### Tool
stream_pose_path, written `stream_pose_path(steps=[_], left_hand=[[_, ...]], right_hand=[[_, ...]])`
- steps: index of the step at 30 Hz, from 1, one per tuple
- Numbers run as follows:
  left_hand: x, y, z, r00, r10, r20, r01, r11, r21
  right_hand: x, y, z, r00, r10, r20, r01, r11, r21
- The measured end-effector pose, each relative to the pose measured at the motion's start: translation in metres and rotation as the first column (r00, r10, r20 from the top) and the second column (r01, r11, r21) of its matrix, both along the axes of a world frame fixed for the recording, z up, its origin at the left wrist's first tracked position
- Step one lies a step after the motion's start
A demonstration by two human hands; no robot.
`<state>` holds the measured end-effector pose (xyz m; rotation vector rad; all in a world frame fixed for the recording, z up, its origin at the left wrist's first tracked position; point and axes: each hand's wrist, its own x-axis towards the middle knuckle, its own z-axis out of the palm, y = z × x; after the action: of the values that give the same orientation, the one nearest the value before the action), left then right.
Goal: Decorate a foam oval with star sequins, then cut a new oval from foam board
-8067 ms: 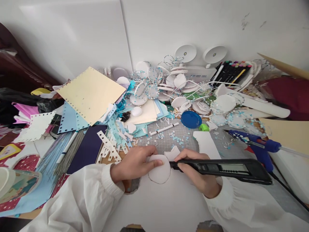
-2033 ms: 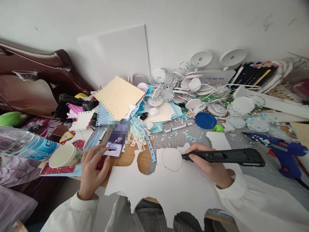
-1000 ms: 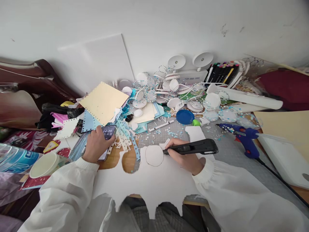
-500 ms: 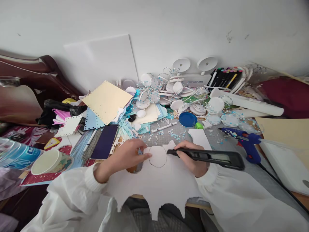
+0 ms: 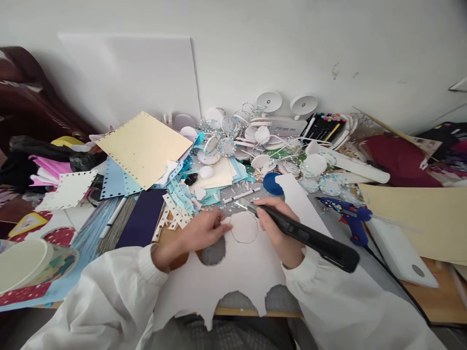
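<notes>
A white board (image 5: 237, 270) with scalloped cut edges lies in front of me, over the table's near edge. A circle (image 5: 244, 227) is outlined at its top edge. My left hand (image 5: 204, 228) presses on the board just left of the circle, its fingers bent together; whether it pinches the board's edge is hard to tell. A rounded cut-out opens below that hand. In my right hand (image 5: 279, 226) is a black utility knife (image 5: 310, 236), its blade pointing up and left above the circle, apart from the outline.
Behind lie a white marker (image 5: 241, 195), a blue lid (image 5: 273, 183) and a heap of white discs (image 5: 260, 160). A blue glue gun (image 5: 350, 214) rests at the right. Cream card (image 5: 146, 148) and a paper cup (image 5: 27, 265) are at the left.
The knife has lifted from the circle's right side and its tip now sits higher and further left. The board has turned and shifted slightly, and a white strip beyond it has moved over the blue lid.
</notes>
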<state>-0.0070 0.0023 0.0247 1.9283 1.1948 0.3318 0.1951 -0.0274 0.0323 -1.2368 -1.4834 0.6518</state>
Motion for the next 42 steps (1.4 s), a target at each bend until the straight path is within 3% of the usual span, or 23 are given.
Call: stream_pose_path(steps=[2,4,11,19,42], left_hand=[[-0.001,0.001,-0.004,0.999,-0.052,-0.013,0.053,0.993,0.106],[-0.003,0.000,-0.008,0.998,-0.062,-0.008,0.063,0.989,0.131],[-0.004,-0.005,-0.017,0.995,0.004,0.095,-0.008,0.999,0.042],[-0.004,-0.005,-0.023,0.970,0.057,0.236,-0.055,0.998,-0.014],[-0.007,-0.001,-0.025,0.946,0.027,0.324,-0.033,0.999,0.012]], right_hand=[[-0.011,0.002,-0.005,0.999,0.041,0.000,-0.041,0.999,-0.018],[-0.016,0.003,-0.012,0.997,0.077,0.002,-0.076,0.996,-0.049],[-0.015,0.003,-0.024,0.992,0.115,0.052,-0.109,0.989,-0.100],[-0.016,0.004,-0.027,0.987,0.121,0.103,-0.111,0.989,-0.093],[-0.021,0.000,-0.021,0.971,0.159,0.180,-0.145,0.985,-0.090]])
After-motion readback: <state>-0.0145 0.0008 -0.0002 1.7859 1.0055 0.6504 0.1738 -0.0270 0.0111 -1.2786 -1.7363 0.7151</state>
